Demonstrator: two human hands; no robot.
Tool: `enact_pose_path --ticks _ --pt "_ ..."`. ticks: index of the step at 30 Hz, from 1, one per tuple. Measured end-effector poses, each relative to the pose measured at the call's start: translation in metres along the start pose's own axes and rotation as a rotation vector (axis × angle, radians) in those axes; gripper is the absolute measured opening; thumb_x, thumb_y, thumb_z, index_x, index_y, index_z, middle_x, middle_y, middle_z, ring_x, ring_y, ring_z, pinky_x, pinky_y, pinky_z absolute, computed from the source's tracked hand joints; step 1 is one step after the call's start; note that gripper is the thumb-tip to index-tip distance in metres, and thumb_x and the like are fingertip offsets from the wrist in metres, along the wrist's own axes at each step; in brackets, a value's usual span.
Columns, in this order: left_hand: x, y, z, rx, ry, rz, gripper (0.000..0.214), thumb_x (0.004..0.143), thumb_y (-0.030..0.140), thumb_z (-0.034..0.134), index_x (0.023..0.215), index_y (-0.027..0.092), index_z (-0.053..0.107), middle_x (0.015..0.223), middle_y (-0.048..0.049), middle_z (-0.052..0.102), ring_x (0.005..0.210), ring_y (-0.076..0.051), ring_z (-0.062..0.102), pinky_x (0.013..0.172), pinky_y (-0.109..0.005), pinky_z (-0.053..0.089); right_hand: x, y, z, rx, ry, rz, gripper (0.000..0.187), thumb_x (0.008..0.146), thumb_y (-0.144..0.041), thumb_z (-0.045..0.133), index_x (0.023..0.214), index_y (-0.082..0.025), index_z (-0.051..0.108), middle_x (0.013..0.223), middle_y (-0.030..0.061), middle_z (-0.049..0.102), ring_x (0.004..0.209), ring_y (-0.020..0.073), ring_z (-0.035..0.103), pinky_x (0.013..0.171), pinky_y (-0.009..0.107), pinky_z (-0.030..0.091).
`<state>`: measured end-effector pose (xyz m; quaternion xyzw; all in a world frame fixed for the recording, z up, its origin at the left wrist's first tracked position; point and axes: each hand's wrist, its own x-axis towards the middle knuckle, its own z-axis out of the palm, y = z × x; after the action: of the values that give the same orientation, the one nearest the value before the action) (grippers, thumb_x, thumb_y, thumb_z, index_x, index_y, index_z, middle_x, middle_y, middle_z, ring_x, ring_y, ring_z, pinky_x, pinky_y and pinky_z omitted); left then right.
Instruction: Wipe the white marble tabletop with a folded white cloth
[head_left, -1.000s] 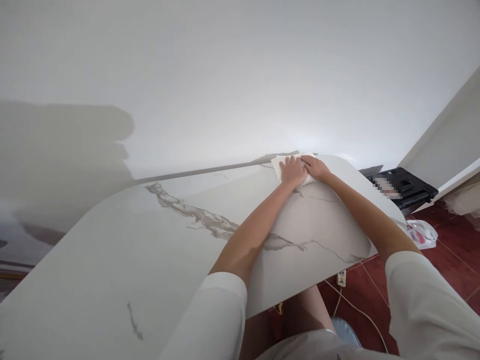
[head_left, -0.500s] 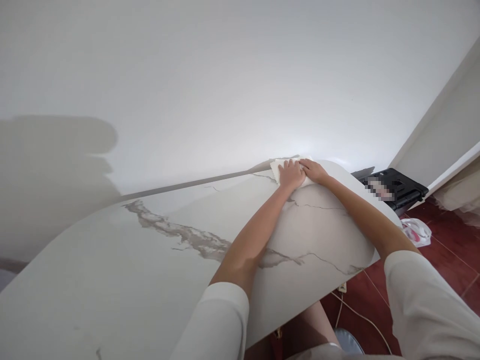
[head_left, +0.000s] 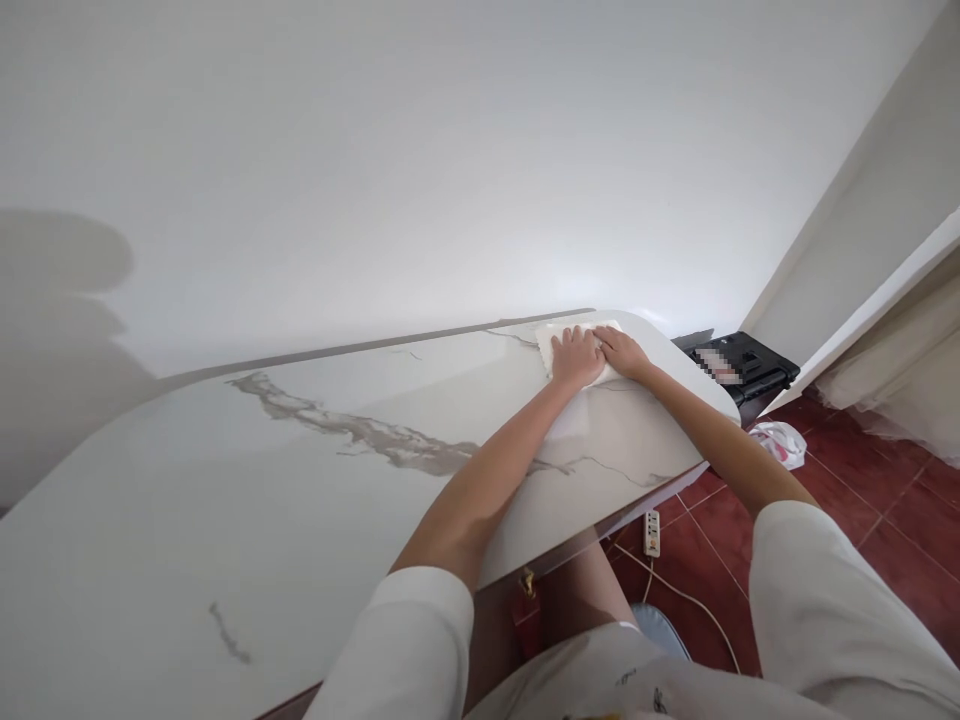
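1. L hand [head_left: 576, 358] flat on the cloth [head_left: 545, 348], fingers a bit spread.
2. R hand [head_left: 622, 354] looks open too, fingers on it, just beside L hand.
3. Cloth's on the table [head_left: 187, 480], rt of ctr frame.

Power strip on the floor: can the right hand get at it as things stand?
Probably not: the right hand is on the white cloth, while the power strip lies on the floor, below the tabletop.
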<state>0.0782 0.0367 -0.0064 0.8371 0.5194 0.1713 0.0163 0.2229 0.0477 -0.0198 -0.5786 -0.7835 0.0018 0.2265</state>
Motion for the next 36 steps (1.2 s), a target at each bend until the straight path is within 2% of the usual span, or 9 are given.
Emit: enact_pose_path --ticks 4,12,18,24,30,36 --pt "-0.022 0.013 -0.005 -0.012 -0.015 -0.015 0.043 0.099 0.029 0.029 0.133 0.018 0.052 0.147 -0.0133 0.048 0.137 -0.03 0.039 0.112 -0.051 0.031 -0.023 -0.006 -0.006 -0.016 0.002 0.001 0.045 0.092 -0.016 0.034 0.128 -0.019 0.06 0.127 0.0088 0.066 0.116 0.0258 0.059 0.099 0.042 0.051" --pt "-0.074 0.04 -0.022 -0.017 -0.068 -0.034 0.047 0.098 0.03 0.029 0.139 0.017 0.048 0.156 -0.0126 0.041 0.143 -0.03 0.034 0.114 -0.055 0.031 -0.073 -0.017 -0.013 -0.059 0.007 -0.029 0.047 0.096 -0.019 0.033 0.135 -0.017 0.059 0.139 0.0098 0.062 0.13 0.0278 0.053 0.111 0.047 0.043" --pt "-0.112 0.046 -0.028 0.017 -0.057 -0.016 0.049 0.098 0.029 0.029 0.142 0.018 0.047 0.156 -0.0124 0.041 0.143 -0.03 0.034 0.114 -0.055 0.031 -0.11 -0.04 -0.017 -0.071 0.023 -0.079 0.046 0.099 -0.023 0.031 0.137 -0.018 0.057 0.139 0.0118 0.061 0.132 0.0294 0.052 0.112 0.05 0.042" --pt "-0.142 0.052 -0.036 0.047 -0.09 -0.011 0.053 0.098 0.029 0.027 0.148 0.015 0.042 0.159 -0.0128 0.037 0.146 -0.031 0.032 0.116 -0.055 0.03 -0.139 -0.062 -0.025 -0.058 0.001 -0.048 0.049 0.097 -0.023 0.032 0.14 -0.016 0.055 0.145 0.0117 0.057 0.138 0.0302 0.047 0.115 0.052 0.038" --pt "-0.164 0.068 -0.042 0.065 -0.134 -0.013 0.057 0.1 0.031 0.026 0.152 0.011 0.035 0.162 -0.0156 0.032 0.149 -0.033 0.027 0.118 -0.056 0.028 -0.163 -0.059 -0.031 0.005 -0.004 -0.077 0.05 0.097 -0.027 0.033 0.142 -0.019 0.054 0.147 0.0088 0.055 0.141 0.0304 0.044 0.118 0.055 0.035" --pt "-0.166 0.084 -0.035 0.071 -0.088 -0.015 0.057 0.1 0.031 0.025 0.151 0.009 0.037 0.16 -0.0179 0.033 0.148 -0.035 0.029 0.117 -0.058 0.029 -0.171 -0.043 -0.038 0.042 0.008 -0.106 0.049 0.097 -0.031 0.036 0.141 -0.02 0.055 0.146 0.0068 0.056 0.14 0.0276 0.046 0.12 0.052 0.036"
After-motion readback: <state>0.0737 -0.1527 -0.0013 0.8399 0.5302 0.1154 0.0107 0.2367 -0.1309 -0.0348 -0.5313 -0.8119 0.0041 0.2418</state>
